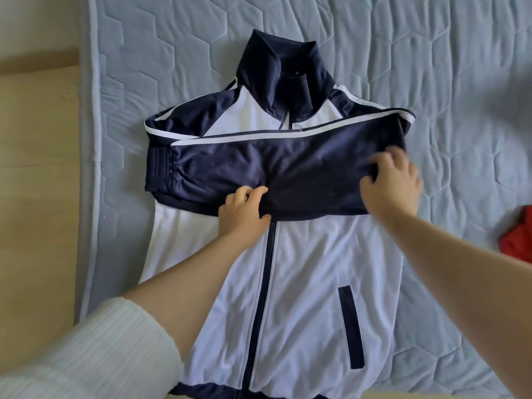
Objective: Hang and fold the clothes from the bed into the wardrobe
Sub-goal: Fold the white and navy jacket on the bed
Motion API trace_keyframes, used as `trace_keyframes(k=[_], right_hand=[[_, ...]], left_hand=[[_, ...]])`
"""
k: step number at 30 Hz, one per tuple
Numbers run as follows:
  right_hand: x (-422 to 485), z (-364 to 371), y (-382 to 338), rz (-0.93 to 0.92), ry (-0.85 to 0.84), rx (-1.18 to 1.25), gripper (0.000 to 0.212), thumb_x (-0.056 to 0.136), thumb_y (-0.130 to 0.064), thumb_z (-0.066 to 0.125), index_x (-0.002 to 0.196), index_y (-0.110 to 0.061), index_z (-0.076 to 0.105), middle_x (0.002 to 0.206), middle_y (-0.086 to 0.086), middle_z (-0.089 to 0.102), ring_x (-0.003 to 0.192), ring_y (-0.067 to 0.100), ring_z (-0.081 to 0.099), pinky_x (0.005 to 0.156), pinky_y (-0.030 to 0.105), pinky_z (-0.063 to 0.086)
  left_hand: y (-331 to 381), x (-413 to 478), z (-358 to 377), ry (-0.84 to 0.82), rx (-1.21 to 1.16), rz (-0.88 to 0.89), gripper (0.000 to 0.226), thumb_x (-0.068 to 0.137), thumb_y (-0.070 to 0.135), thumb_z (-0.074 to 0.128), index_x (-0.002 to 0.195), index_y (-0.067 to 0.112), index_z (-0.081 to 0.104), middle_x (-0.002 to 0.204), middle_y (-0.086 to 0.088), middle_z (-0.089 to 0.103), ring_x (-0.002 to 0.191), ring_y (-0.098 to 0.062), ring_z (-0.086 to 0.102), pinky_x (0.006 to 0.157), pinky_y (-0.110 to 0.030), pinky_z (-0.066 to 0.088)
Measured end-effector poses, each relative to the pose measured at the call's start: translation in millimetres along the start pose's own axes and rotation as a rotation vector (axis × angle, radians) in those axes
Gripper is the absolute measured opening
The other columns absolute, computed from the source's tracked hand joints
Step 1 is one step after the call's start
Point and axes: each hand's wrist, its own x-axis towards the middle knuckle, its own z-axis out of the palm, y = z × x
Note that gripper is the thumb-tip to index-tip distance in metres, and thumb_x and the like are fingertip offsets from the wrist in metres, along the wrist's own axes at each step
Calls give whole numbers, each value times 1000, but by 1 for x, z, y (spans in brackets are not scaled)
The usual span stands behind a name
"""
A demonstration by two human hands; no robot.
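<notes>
A white and navy track jacket (pixel 302 269) lies front up on the blue quilted mattress (pixel 446 67), collar toward the far side, zip closed. Both navy sleeves (pixel 230 165) are folded across the chest. My left hand (pixel 243 211) pinches the lower edge of the folded sleeve near the zip. My right hand (pixel 394 182) rests on the sleeve at the jacket's right side, fingers curled into the fabric; it looks slightly blurred.
A red garment (pixel 518 234) lies at the mattress's right edge. The wooden floor (pixel 37 168) runs along the left of the mattress. A dark blurred shape (pixel 515 93) sits at the far right.
</notes>
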Motion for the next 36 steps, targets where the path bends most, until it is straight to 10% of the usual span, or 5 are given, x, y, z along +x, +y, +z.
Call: trace_keyframes(k=[12, 17, 22, 28, 36], right_hand=[[-240, 73, 24, 37, -493, -250, 42, 92, -28, 41, 133, -23, 36, 147, 4, 24, 133, 26, 24, 109, 38, 21], [-302, 97, 19, -231, -503, -257, 35, 91, -22, 43, 125, -21, 47, 128, 2, 46, 117, 25, 41, 99, 33, 29], [-349, 127, 22, -223, -595, -330, 65, 90, -46, 45, 143, -21, 19, 146, 4, 23, 137, 26, 17, 111, 36, 15], [-369, 166, 6, -156, -492, -483, 109, 74, -65, 58, 146, 2, 13, 152, 25, 15, 142, 41, 9, 109, 59, 16], [-376, 195, 16, -121, -447, -616, 84, 92, -36, 47, 145, 5, -4, 152, 29, 2, 141, 41, 2, 108, 62, 13]], left_hand=[[-83, -141, 49, -165, 217, 119, 59, 88, 19, 52, 142, 29, 29, 148, 3, 22, 130, -21, 30, 102, -33, 28], [-105, -197, 59, -67, 395, 333, 48, 41, 9, 86, 85, 18, 69, 84, -4, 60, 67, -23, 60, 55, -27, 47], [-150, -244, 89, -214, 454, 537, 63, 57, 55, 77, 107, 19, 66, 107, -5, 63, 103, -27, 55, 84, -38, 51], [-171, -255, 129, -252, 869, 561, 72, 98, 24, 29, 133, 12, -33, 140, -27, -29, 125, -45, -30, 105, -57, -14], [-180, -237, 132, 61, 765, 702, 61, 77, 33, 62, 135, 34, 43, 133, -2, 56, 124, -23, 51, 99, -40, 43]])
